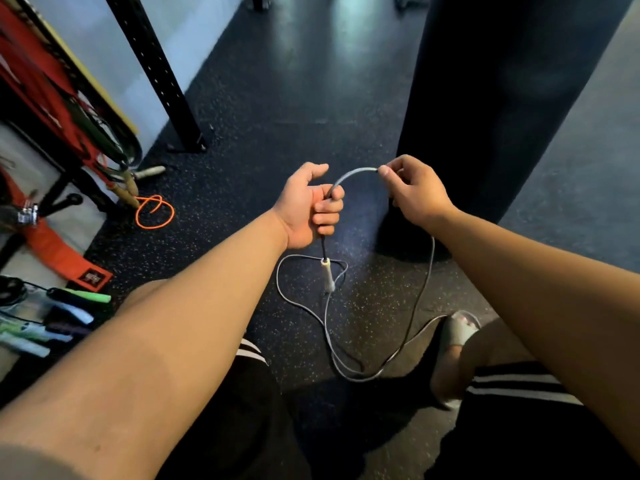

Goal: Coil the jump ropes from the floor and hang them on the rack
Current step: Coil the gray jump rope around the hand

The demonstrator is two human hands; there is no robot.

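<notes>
Progress is early: one arc of the grey jump rope (pixel 349 174) spans the two hands, and nothing of it is hung yet. The left hand (pixel 310 206) has its fingers curled tight round the cord. The right hand (pixel 414 194) pinches the same cord between thumb and fingertips, level with the left fingers. Below the left fingers one pale handle (pixel 328 277) dangles. Further down, the rest of the rope sprawls in loose loops on the floor (pixel 277 98), so most of the coiling is left.

Well left of the left fingers lies one orange jump rope (pixel 154 211), uncoiled, just beside the foot of what looks like the rack (pixel 60 188). That corner is blurred, and other ropes may lie there.

Count: two ropes plainly seen, one in hand and one on the floor, none hung as far as I can judge.
</notes>
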